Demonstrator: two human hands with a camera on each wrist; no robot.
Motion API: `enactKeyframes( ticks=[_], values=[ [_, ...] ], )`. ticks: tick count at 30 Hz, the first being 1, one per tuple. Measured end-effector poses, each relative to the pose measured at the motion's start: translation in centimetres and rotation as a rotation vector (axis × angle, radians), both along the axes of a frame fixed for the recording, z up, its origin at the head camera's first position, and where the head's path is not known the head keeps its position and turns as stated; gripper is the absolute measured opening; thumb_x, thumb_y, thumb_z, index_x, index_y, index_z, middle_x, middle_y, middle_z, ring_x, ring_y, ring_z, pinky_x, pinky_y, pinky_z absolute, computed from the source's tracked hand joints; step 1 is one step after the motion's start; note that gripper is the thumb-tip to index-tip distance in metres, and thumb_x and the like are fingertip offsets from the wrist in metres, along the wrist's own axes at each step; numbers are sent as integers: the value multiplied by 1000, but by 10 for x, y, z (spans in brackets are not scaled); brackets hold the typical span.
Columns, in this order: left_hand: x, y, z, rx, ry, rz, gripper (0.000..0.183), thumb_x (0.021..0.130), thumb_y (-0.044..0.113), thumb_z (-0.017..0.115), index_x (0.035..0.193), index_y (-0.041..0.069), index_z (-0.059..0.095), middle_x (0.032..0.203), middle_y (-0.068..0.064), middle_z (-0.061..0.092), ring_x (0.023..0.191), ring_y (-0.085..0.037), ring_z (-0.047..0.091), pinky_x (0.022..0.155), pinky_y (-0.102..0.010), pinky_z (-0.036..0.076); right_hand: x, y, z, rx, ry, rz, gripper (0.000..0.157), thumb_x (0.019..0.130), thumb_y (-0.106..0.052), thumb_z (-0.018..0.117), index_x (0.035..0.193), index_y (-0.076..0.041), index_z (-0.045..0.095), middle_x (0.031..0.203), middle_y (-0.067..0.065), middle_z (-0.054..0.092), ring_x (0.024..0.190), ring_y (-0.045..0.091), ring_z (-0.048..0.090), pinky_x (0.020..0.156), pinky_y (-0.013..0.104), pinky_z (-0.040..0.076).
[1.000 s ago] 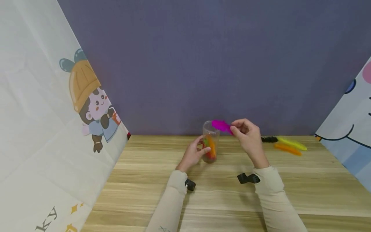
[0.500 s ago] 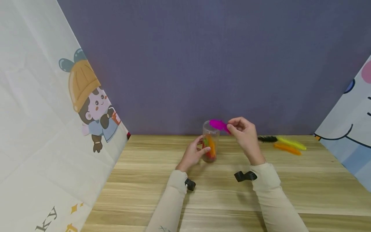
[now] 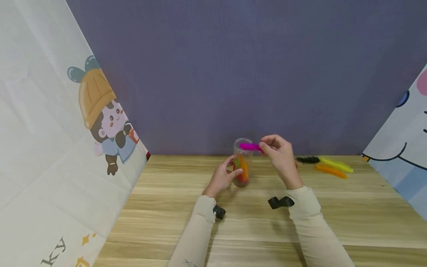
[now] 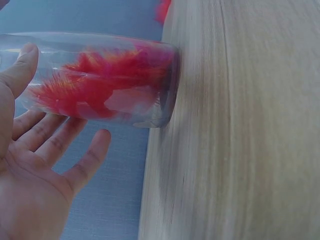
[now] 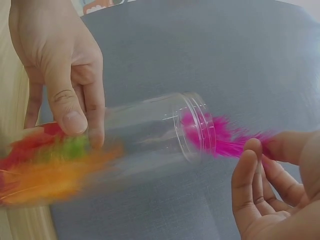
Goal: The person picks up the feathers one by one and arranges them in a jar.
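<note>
A clear plastic jar [image 3: 246, 159] stands upright on the wooden table, its mouth uncovered. Red, green and orange feathers [image 5: 55, 170] fill its lower part. My left hand [image 3: 222, 177] grips the jar's side between thumb and fingers; the left wrist view shows the jar [image 4: 125, 85] with its base on the wood. Between thumb and forefinger, my right hand [image 3: 279, 157] pinches a magenta feather [image 3: 249, 147] by one end. In the right wrist view, the tip of the magenta feather [image 5: 227, 137] is inside the jar's threaded mouth.
To the right of my right hand lie a black feather [image 3: 308, 160], a yellow feather [image 3: 336, 164] and an orange feather [image 3: 331, 171]. A dark grey panel [image 3: 213, 74] rises behind the table [image 3: 173, 185]. Printed white sheets stand at the left and right.
My right hand has moved left and slightly up, carrying the magenta feather from beside the jar's rim into its mouth. The left hand and the jar have stayed in place.
</note>
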State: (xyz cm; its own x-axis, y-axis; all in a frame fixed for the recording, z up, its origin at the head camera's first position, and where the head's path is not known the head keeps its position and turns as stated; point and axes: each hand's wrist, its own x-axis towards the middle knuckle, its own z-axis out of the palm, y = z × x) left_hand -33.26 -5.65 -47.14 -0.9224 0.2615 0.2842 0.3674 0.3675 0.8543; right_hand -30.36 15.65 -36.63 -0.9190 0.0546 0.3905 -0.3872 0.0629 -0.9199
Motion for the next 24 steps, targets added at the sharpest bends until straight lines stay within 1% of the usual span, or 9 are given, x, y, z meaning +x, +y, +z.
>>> enactKeyframes(
  ticks=[5, 8, 10, 14, 19, 21, 24],
  values=[
    [-1, 1, 0, -8, 1, 1, 60, 97, 27, 72, 151, 14, 49, 144, -12, 61, 132, -26, 59, 96, -40, 56, -1, 0, 0, -61, 5, 26, 9, 96, -7, 70, 104, -4, 66, 89, 0, 71, 72, 12, 70, 70, 25, 61],
    [-1, 1, 0, -10, 5, 0, 60, 97, 27, 72, 151, 13, 49, 144, -12, 61, 131, -27, 59, 96, -39, 56, -1, 0, -2, -86, 18, 42, 18, 97, -9, 71, 108, 3, 64, 88, -1, 72, 73, 9, 70, 71, 24, 61],
    [-1, 1, -1, -11, 7, 0, 60, 97, 27, 72, 151, 13, 49, 144, -12, 61, 131, -26, 59, 96, -38, 56, -1, 0, -2, -102, 27, 55, 24, 97, -10, 71, 110, 7, 63, 89, -1, 73, 75, 9, 71, 71, 23, 61],
    [-1, 2, -1, -7, 4, -2, 59, 97, 28, 71, 151, 16, 50, 145, -11, 61, 132, -27, 59, 96, -39, 56, 0, 0, -4, -122, 39, 78, 23, 97, -12, 72, 110, 5, 64, 91, 1, 73, 77, 10, 72, 73, 21, 61],
    [0, 2, -1, -3, -18, -2, 57, 98, 29, 71, 150, 21, 50, 147, -10, 59, 133, -28, 57, 99, -42, 55, 1, 0, -6, -122, 42, 81, 25, 98, -12, 70, 112, 7, 63, 89, -5, 72, 78, 11, 72, 74, 22, 61],
    [0, 2, -1, -3, -24, -1, 57, 98, 28, 71, 150, 22, 50, 147, -10, 59, 134, -28, 57, 99, -43, 55, 1, 1, -6, -119, 40, 79, 23, 98, -11, 70, 111, 5, 63, 89, -6, 72, 78, 11, 71, 74, 22, 60],
    [0, 2, 0, 1, -22, 0, 57, 98, 28, 71, 150, 20, 51, 147, -10, 59, 133, -28, 58, 99, -43, 55, 2, 3, -9, -105, 26, 71, 14, 98, -12, 70, 107, -3, 66, 89, -6, 71, 78, 10, 70, 74, 21, 60]
  ],
)
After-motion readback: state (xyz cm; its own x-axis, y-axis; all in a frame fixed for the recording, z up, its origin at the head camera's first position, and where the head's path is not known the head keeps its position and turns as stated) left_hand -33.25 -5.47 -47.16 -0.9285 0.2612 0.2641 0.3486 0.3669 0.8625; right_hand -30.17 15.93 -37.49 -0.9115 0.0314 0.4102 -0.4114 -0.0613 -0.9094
